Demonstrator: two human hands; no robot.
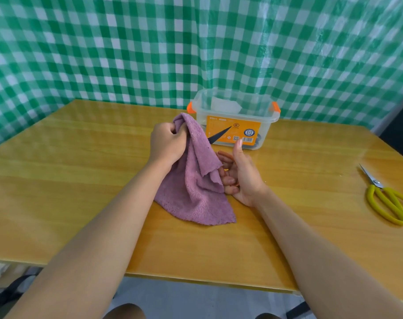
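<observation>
My left hand [166, 143] grips the top of a purple fleece cloth [193, 194] and lifts it in a bunch, while the cloth's lower part lies on the wooden table [81, 180]. My right hand [244, 176] is just right of the cloth, thumb up, its fingers curled round the orange handles of a pair of scissors [223, 155]. Their dark pointed blade [218, 135] sticks out from behind the cloth, aimed up and right. The cloth hides the middle of the scissors.
A clear plastic box [235, 111] with orange clips and an orange label stands behind the hands. Yellow-handled scissors [389, 201] lie at the table's right edge. A green checked sheet hangs behind the table.
</observation>
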